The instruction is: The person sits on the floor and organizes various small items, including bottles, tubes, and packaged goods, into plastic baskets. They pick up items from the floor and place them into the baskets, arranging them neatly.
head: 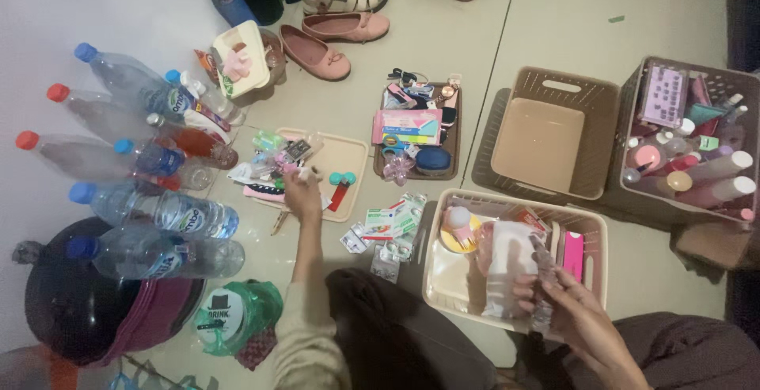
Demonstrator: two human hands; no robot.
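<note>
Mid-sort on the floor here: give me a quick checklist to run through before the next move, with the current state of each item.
1. Left hand on the small items of the beige tray: ok, though what the fingers grip: cannot tell.
2. Right hand holding the clear plastic bag: ok.
3. Bag over the cream basket: ok.
4. Brown basket unfilled: ok.
5. Packets loose on the floor between tray and basket: not ok.
6. Water bottles lying clear of the left arm: ok.

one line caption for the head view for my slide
Seated on a tiled floor, the left hand reaches small items on a beige tray while the right hand holds a clear plastic bag.
</note>
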